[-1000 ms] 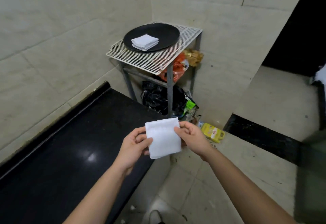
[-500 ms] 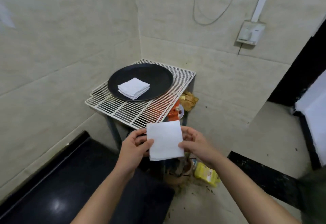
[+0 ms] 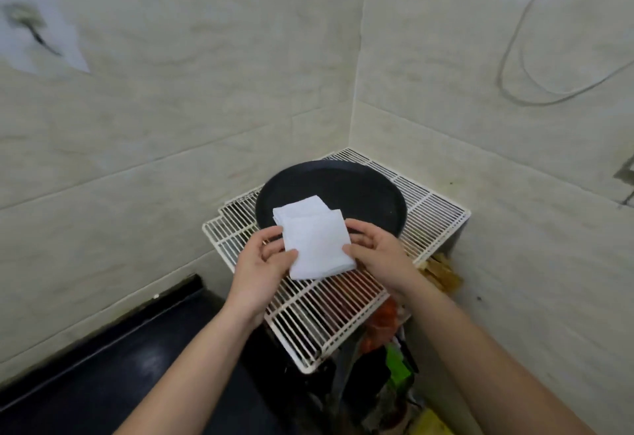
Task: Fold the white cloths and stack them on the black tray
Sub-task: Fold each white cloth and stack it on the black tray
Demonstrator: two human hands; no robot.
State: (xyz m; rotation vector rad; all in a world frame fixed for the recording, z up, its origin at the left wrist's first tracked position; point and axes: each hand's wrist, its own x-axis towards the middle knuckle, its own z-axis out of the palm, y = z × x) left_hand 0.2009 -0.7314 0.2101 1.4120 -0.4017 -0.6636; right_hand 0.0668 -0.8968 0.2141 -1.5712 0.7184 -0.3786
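I hold a folded white cloth (image 3: 317,247) flat between both hands, just over the near rim of the round black tray (image 3: 360,191). My left hand (image 3: 264,265) pinches its left edge, thumb on top. Its right edge is pinched the same way by my right hand (image 3: 379,254). Behind the held cloth, a stack of folded white cloths (image 3: 302,208) lies on the tray, and the held cloth partly covers it.
The tray sits on a white wire rack (image 3: 336,301) in the tiled corner. Bags and packets (image 3: 387,338) are crammed under the rack. A black counter (image 3: 120,376) runs along the left wall. A cable (image 3: 514,54) hangs on the right wall.
I have stepped closer to the rack, and both hands carried the folded cloth forward from in front of my body to over the tray's near edge.
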